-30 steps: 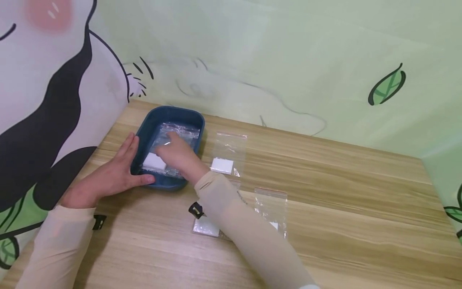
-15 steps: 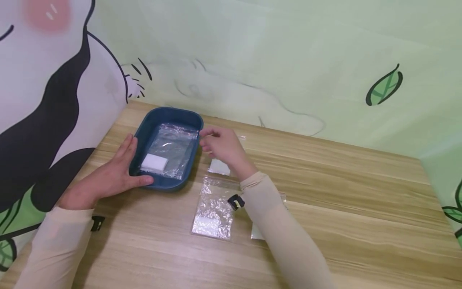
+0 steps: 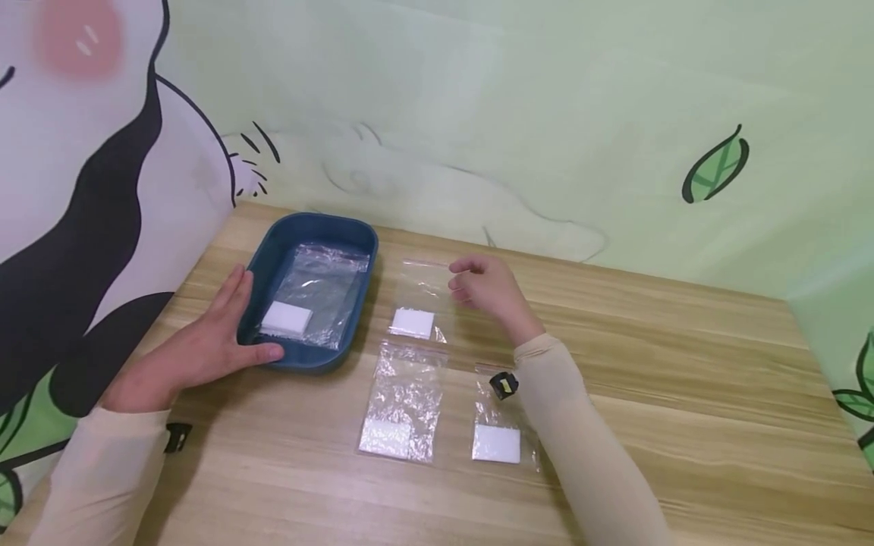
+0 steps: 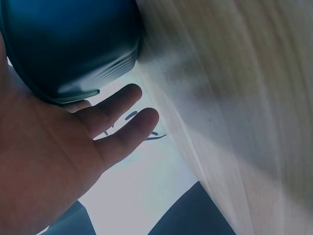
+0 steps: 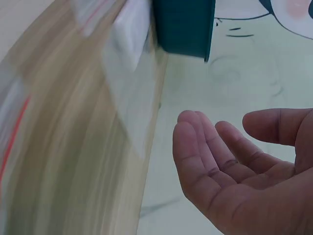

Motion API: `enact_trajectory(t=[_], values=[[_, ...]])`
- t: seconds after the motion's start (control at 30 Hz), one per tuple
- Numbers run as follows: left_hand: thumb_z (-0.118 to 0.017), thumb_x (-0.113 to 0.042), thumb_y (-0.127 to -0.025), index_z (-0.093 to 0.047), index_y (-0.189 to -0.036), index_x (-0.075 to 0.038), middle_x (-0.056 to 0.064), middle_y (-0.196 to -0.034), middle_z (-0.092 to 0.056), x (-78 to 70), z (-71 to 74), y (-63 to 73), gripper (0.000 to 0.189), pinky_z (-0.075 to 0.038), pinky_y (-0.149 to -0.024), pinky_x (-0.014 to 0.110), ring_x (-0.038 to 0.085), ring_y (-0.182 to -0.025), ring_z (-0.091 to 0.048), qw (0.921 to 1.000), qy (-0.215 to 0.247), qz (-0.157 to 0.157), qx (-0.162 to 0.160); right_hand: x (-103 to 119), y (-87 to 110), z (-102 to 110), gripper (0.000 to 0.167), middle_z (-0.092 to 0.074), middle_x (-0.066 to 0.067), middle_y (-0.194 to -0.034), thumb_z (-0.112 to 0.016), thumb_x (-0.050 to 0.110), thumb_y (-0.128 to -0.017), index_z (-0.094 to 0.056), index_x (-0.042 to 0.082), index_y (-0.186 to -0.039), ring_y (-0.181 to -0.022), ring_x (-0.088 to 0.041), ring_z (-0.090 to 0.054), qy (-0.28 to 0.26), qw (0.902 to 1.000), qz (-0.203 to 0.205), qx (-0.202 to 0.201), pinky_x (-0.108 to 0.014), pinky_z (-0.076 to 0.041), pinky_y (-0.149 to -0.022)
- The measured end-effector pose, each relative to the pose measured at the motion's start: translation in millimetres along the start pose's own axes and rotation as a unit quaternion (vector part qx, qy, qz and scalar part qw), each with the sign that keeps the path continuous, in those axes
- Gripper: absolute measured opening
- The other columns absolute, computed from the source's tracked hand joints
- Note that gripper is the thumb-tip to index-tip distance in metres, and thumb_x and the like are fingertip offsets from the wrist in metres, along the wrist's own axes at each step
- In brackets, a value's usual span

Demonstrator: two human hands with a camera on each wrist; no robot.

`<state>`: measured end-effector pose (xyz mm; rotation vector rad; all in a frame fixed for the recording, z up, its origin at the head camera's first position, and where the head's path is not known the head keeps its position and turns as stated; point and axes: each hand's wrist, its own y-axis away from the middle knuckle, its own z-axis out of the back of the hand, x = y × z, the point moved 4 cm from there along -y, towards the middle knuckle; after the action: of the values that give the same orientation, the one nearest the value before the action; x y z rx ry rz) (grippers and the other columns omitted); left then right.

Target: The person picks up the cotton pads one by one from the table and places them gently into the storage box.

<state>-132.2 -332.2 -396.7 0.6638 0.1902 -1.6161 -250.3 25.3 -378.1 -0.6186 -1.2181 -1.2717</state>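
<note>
My left hand (image 3: 205, 341) rests against the near left side of a dark blue plastic tray (image 3: 307, 362), thumb along its near rim and fingers straight. In the left wrist view the palm lies beside the tray wall. Inside the tray lies a clear zip bag (image 3: 321, 280) with a white block (image 3: 287, 318) in it. My right hand (image 3: 495, 292) hovers, holding nothing, just right of another zip bag (image 3: 423, 288) with a white rectangular piece (image 3: 413, 323). In the right wrist view its fingers (image 5: 186, 147) are loosely bent, thumb apart.
Two more zip bags with white pieces lie nearer me: one bag (image 3: 410, 387) below the tray's right side, another bag (image 3: 488, 409) partly behind my right sleeve (image 3: 573, 417). The wooden table (image 3: 683, 364) meets a printed wall cloth (image 3: 546, 114) at the back.
My right hand has left the tray and moved right, past its rim, to beside the far zip bag. The left hand stays at the tray. The view has shifted slightly.
</note>
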Motion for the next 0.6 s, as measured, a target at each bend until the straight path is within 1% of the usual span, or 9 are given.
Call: enact_trajectory(t=[0.13, 0.23, 0.37, 0.47, 0.6], values=[[-0.072, -0.057, -0.088, 0.017, -0.157, -0.003, 0.016, -0.163, 0.027, 0.5, 0.5, 0.4, 0.126, -0.028, -0.105, 0.071, 0.060, -0.142, -0.014, 1.0000, 0.000, 0.002, 0.001, -10.4, 8.4, 14.2, 0.032, -0.068, -0.026, -0.110, -0.054, 0.003, -0.098, -0.061, -0.009, -0.127, -0.103, -0.040, -0.065, 0.019, 0.9998, 0.001, 0.002, -0.047, -0.055, -0.089], [-0.073, -0.057, -0.088, 0.017, -0.157, -0.003, 0.016, -0.163, 0.027, 0.5, 0.4, 0.2, 0.125, -0.028, -0.105, 0.071, 0.060, -0.142, -0.014, 1.0000, 0.002, 0.002, -0.001, -18.2, 16.9, 24.5, 0.033, -0.068, -0.026, -0.112, -0.054, 0.005, -0.099, -0.061, -0.008, -0.129, -0.103, -0.039, -0.066, 0.027, 0.9996, -0.007, 0.005, -0.045, -0.055, -0.089], [-0.073, -0.056, -0.088, 0.017, -0.157, -0.003, 0.015, -0.163, 0.027, 0.5, 0.4, 0.0, 0.126, -0.028, -0.105, 0.071, 0.060, -0.142, -0.013, 1.0000, 0.002, 0.003, 0.000, -30.5, 30.5, 36.9, 0.033, -0.067, -0.025, -0.114, -0.054, 0.007, -0.100, -0.060, -0.008, -0.129, -0.104, -0.037, -0.065, 0.020, 0.9996, -0.020, 0.010, -0.044, -0.054, -0.091], [-0.073, -0.056, -0.088, 0.018, -0.157, -0.003, 0.015, -0.163, 0.028, 0.8, 0.8, 0.2, 0.126, -0.027, -0.105, 0.072, 0.060, -0.143, -0.012, 1.0000, 0.003, 0.002, 0.000, -40.8, 41.9, 45.3, 0.033, -0.067, -0.024, -0.114, -0.055, 0.007, -0.101, -0.060, -0.009, -0.129, -0.104, -0.035, -0.066, 0.015, 0.9996, -0.021, 0.011, -0.042, -0.054, -0.092], [-0.073, -0.056, -0.088, 0.017, -0.157, -0.003, 0.015, -0.163, 0.027, 0.8, 0.2, 1.0, 0.125, -0.026, -0.105, 0.072, 0.058, -0.144, -0.010, 1.0000, 0.006, 0.000, 0.000, -55.9, 57.4, 55.2, 0.033, -0.068, -0.024, -0.113, -0.055, 0.006, -0.101, -0.059, -0.010, -0.130, -0.101, -0.032, -0.068, 0.013, 0.9995, -0.026, 0.014, -0.038, -0.055, -0.090]])
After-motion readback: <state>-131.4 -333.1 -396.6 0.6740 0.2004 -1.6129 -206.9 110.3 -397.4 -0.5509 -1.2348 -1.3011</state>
